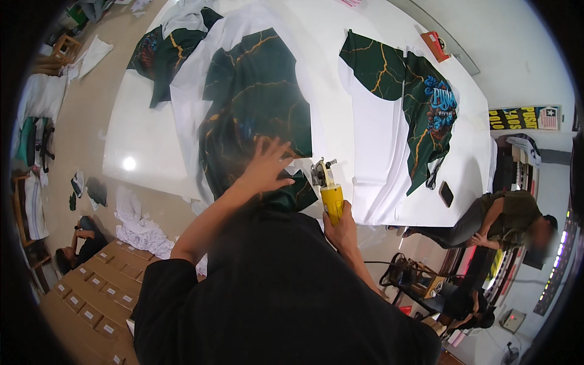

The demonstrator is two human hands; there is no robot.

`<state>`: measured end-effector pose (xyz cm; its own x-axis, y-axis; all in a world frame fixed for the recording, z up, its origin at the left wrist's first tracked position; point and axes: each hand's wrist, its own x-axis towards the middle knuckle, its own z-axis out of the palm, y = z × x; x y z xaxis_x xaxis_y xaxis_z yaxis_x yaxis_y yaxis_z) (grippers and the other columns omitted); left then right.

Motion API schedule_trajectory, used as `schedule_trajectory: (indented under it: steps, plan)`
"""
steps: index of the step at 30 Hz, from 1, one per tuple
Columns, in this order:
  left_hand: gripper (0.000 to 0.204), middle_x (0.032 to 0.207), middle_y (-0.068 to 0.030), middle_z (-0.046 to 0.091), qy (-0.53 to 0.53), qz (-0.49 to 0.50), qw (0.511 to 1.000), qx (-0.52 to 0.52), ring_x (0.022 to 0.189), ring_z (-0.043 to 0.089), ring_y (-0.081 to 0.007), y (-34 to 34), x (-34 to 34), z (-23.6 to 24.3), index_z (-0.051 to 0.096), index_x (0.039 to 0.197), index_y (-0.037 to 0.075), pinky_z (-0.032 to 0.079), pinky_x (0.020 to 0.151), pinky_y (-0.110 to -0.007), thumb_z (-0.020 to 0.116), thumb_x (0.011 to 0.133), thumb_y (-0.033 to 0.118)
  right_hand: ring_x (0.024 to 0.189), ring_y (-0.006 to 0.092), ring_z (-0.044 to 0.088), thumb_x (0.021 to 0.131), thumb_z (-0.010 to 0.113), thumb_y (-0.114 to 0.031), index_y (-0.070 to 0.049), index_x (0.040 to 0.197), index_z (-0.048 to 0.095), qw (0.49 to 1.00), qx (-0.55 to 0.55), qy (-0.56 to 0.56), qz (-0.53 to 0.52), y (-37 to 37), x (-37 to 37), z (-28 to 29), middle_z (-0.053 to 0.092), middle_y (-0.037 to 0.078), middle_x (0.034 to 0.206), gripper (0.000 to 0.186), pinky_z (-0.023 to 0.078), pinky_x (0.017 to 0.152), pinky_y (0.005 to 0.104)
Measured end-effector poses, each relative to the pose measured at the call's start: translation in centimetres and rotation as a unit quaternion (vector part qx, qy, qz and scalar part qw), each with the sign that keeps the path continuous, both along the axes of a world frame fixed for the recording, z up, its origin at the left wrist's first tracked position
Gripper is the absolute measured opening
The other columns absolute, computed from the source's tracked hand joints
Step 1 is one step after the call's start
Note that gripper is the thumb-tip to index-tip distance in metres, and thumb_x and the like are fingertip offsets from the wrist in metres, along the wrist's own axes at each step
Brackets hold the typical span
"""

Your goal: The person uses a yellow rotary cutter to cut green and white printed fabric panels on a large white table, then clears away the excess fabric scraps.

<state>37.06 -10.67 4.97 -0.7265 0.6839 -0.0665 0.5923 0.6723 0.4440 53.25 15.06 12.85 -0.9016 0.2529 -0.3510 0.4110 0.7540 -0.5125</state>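
My left hand (pixel 265 169) lies with spread fingers on a dark green printed fabric piece (pixel 255 91) with orange vein lines, over white material. My right hand (pixel 340 226) grips a yellow electric cutter (pixel 332 201), its metal cutting head beside the cut lower edge of the green piece, just right of my left fingers. More green pieces lie on white sheets, at the upper left (pixel 161 58) and to the right (pixel 427 106), the right one bearing a blue printed graphic.
The white table (pixel 131 140) holds a dark phone (pixel 446 193), a black cable (pixel 433 175) and a red-orange tape dispenser (pixel 434 46). Two people (pixel 508 219) (pixel 471 304) are at the right; another (pixel 85 237) is low at the left by cardboard boxes (pixel 91 298). White cloth (pixel 137 225) lies on the floor.
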Motion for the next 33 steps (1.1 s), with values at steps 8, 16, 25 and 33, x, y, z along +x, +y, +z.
schedule_trajectory:
  steps: [8, 16, 25, 33]
  plan:
    - [0.073, 0.165, -0.0168, 0.036, 0.0, 0.002, 1.0, 0.013, 0.157, 0.023, -0.0419, -0.3, 0.2, -0.3, 0.062, 0.142, 0.01, 0.012, 0.124, -0.07, 0.064, 0.093, 0.065, 0.101, 0.0567, 0.064, 0.094, 0.073, -0.02, 0.006, 0.138, 0.037, 0.998, 0.009, 0.053, 0.014, -1.3, -2.4, -1.5, 0.062, 0.04, 0.113, 0.063, 0.053, 0.085, 0.0567]
    - [0.072, 0.165, -0.0166, 0.037, -0.016, 0.01, 1.0, 0.02, 0.157, 0.022, -0.0416, -0.1, 0.2, 0.0, 0.063, 0.141, 0.01, 0.011, 0.124, -0.069, 0.066, 0.093, 0.063, 0.099, 0.0573, 0.064, 0.094, 0.073, -0.021, 0.006, 0.137, 0.037, 0.998, 0.012, 0.059, 0.016, -1.5, -3.0, -1.8, 0.062, 0.04, 0.111, 0.062, 0.054, 0.082, 0.057]
    - [0.066, 0.16, -0.0203, 0.041, 0.004, 0.02, 0.997, 0.073, 0.154, 0.027, -0.0461, -0.3, 0.4, -0.6, 0.065, 0.134, 0.008, 0.016, 0.122, -0.072, 0.074, 0.087, 0.054, 0.105, 0.0562, 0.063, 0.096, 0.068, -0.026, 0.004, 0.132, 0.037, 1.0, 0.015, 0.009, -0.002, -2.5, -6.5, -0.9, 0.061, 0.038, 0.118, 0.055, 0.052, 0.087, 0.0596]
    - [0.066, 0.159, -0.0197, 0.042, 0.014, 0.018, 0.997, 0.068, 0.153, 0.027, -0.0452, -0.3, 0.3, -0.7, 0.065, 0.135, 0.008, 0.016, 0.122, -0.072, 0.074, 0.087, 0.053, 0.102, 0.0567, 0.064, 0.095, 0.067, -0.025, 0.004, 0.132, 0.037, 0.999, 0.017, 0.028, 0.013, -2.9, -10.6, -0.9, 0.062, 0.038, 0.115, 0.056, 0.053, 0.087, 0.0594]
